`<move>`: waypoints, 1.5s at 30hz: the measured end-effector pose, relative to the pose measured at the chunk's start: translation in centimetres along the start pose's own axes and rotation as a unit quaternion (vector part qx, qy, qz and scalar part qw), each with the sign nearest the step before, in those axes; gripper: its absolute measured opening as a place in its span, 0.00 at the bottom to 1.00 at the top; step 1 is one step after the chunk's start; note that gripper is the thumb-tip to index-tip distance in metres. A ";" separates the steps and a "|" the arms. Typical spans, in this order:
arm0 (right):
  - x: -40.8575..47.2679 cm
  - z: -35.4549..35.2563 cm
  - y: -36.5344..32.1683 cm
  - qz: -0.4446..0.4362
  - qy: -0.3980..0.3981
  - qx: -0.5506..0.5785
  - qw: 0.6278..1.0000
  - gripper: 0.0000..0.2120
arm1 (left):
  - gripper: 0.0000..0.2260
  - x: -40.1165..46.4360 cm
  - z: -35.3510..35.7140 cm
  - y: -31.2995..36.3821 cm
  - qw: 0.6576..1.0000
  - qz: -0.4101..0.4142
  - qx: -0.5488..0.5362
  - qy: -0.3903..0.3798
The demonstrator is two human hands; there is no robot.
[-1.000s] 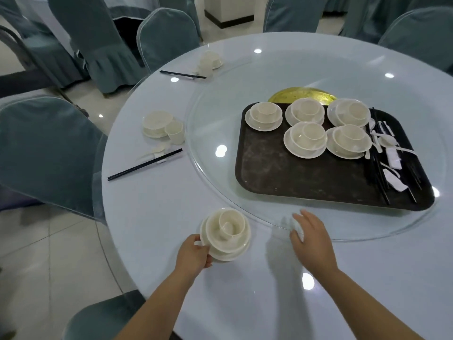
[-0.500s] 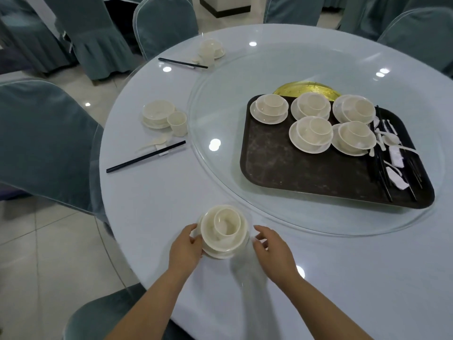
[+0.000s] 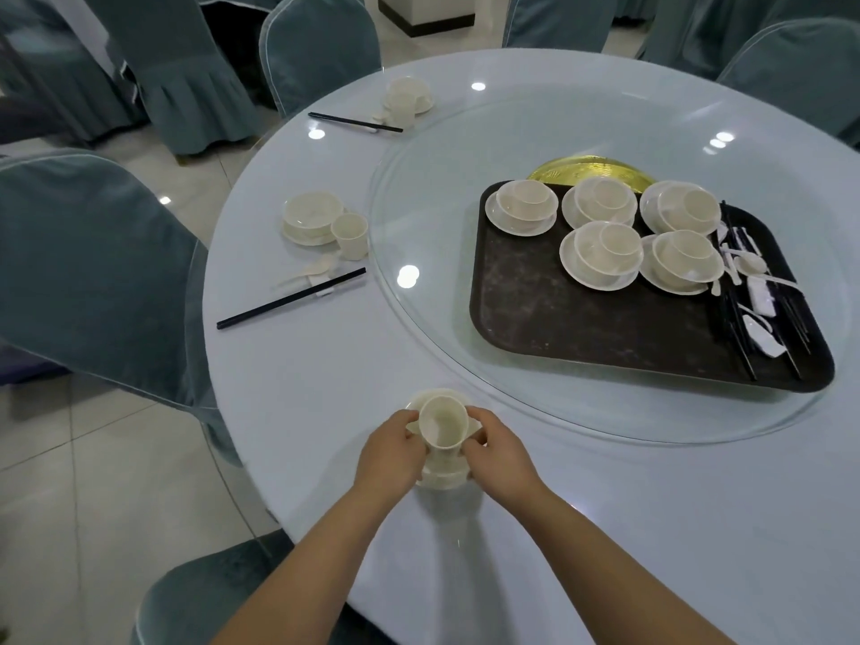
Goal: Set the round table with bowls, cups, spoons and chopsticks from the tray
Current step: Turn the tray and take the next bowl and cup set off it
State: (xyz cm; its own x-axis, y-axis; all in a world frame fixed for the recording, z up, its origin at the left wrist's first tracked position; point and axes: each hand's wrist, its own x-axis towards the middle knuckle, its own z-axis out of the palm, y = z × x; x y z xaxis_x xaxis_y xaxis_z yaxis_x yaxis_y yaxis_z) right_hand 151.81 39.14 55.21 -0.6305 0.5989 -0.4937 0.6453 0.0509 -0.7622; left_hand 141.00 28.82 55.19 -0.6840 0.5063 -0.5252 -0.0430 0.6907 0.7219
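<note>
Low in the middle of the frame the left hand [image 3: 388, 451] and the right hand [image 3: 500, 453] close from either side on a cream cup [image 3: 442, 423], fingers curled narrow around its wall, and the cup appears lifted clear of the bowl and saucer [image 3: 440, 477] beneath it, though whether the left hand grips the cup or steadies the saucer I cannot tell. The step in hand looks like unstacking this set at the near seat. To do it well, one hand should pin the saucer flat while the other raises the cup straight up, then sets it upright just beside the bowl, as at the finished setting [image 3: 321, 223] in the left-centre of the frame, leaving room nearer the table edge for a spoon and chopsticks. Both forearms rise from the bottom edge and converge, wrists level, palms facing each other, thumbs toward the camera. Beyond the hands the pale round table [image 3: 325, 374] carries a glass turntable [image 3: 419, 179], and on it, right of centre, the dark tray [image 3: 558, 318] holds five more stacked sets plus spoons and chopsticks [image 3: 744, 337] at its right end. A further laid place [image 3: 405, 102] sits toward the upper centre.
</note>
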 end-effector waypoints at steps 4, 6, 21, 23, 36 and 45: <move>-0.7 -0.4 -0.3 -0.013 0.019 0.044 0.999 0.19 | 0.13 -0.8 0.2 1.4 0.999 0.007 -0.052 -0.011; -1.3 -1.2 -0.2 -0.018 0.039 0.067 0.997 0.18 | 0.13 -1.5 0.2 2.3 0.996 0.017 -0.082 -0.021; -3.3 -8.7 5.3 0.067 0.063 0.105 0.990 0.18 | 0.15 -3.1 8.3 6.1 0.985 -0.044 -0.064 -0.155; -3.0 -9.1 5.6 0.074 0.046 0.108 0.990 0.18 | 0.16 -2.9 8.9 6.3 0.986 -0.059 -0.069 -0.143; -1.2 -10.3 7.9 0.137 0.015 0.139 0.981 0.13 | 0.15 -3.0 8.7 4.6 0.997 -0.024 -0.068 0.004; -1.8 -6.9 8.6 0.190 -0.043 0.151 0.969 0.10 | 0.23 -3.0 4.5 0.7 0.964 -0.027 0.030 0.264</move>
State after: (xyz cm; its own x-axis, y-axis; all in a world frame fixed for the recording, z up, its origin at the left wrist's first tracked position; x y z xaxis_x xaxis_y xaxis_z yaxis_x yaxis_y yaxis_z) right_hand 161.48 43.96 52.42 -0.4142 0.4600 -0.7854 0.6902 -0.4038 -0.6005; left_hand 146.29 30.14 55.22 -0.9578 0.1459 -0.2476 -0.0580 0.7456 0.6638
